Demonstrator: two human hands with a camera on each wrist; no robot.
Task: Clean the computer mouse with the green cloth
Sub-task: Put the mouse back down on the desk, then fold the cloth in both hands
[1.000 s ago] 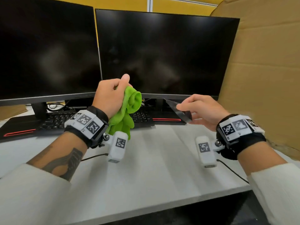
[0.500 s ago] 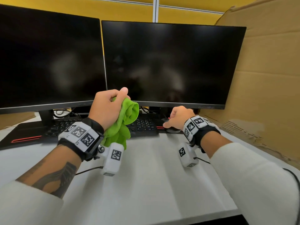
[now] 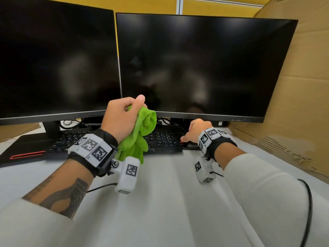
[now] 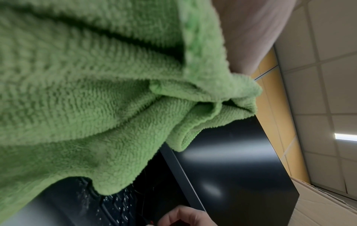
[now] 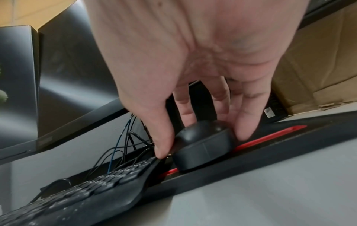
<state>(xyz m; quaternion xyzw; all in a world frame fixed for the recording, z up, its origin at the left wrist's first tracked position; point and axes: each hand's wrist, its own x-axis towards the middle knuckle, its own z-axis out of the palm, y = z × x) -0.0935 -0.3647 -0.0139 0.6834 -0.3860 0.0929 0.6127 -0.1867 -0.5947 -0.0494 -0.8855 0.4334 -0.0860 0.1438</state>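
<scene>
The computer mouse (image 5: 203, 146) is small, black and matte, with a rounded back and a seam running around its side. It sits on a black mat (image 5: 289, 146) with a red stripe, just right of the keyboard (image 3: 160, 139) and below the right monitor (image 3: 204, 65); from my head it lies at about two o'clock, mostly hidden behind my wrist. My right hand (image 5: 193, 76) comes down over it: the thumb presses its left side, a finger (image 5: 245, 122) touches its right side, and the other fingers reach over its far end, so I am pinching it from both flanks. It rests on the mat.

My left hand (image 3: 122, 120) is raised at about eleven o'clock, in front of the monitors, fist closed around the green cloth (image 3: 140, 136). The cloth is a bright lime, fuzzy, bunched microfibre, its loose folds hanging below my fist above the keyboard. The white counter (image 3: 169, 202) spreads toward me at six o'clock, and brown cardboard (image 3: 293, 86) stands at three o'clock.
</scene>
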